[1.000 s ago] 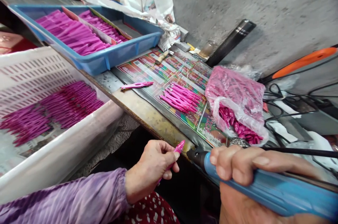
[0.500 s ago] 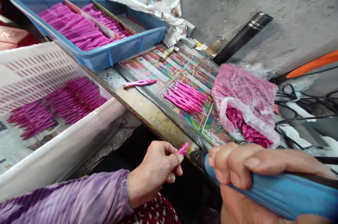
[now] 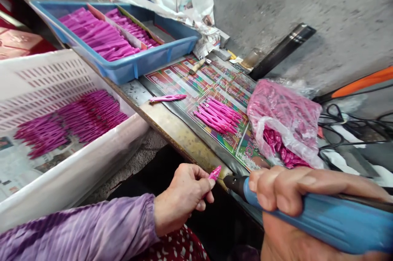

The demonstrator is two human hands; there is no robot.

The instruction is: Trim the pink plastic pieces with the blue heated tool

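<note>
My left hand point(image 3: 187, 195) pinches a small pink plastic piece point(image 3: 215, 173) between thumb and fingers, its pointed end sticking out over the bench edge. Most of that piece is hidden in my grip. Wrapped around a blue electric screwdriver point(image 3: 319, 218) is my right hand point(image 3: 285, 195). The black nose of the screwdriver points left, its thin bit reaching close to the pink piece; I cannot tell whether they touch. On the bench beyond lies a row of slim pink pieces with small metal dots point(image 3: 217, 115). A single pink piece point(image 3: 168, 98) lies apart, to its left.
A blue tray point(image 3: 123, 68) of pink parts stands at the back left. Below it, a white basket point(image 3: 119, 146) holds rows of pink pieces. Right of the row sits a plastic bag point(image 3: 285, 101) with pink parts. Behind are a small hammer-like tool point(image 3: 197, 66) and black cables point(image 3: 337, 130).
The screwdriver's nose and the pink piece now line up more closely, with the thin bit showing between them. The whole view has shifted slightly; the pieces on the bench lie as before.
</note>
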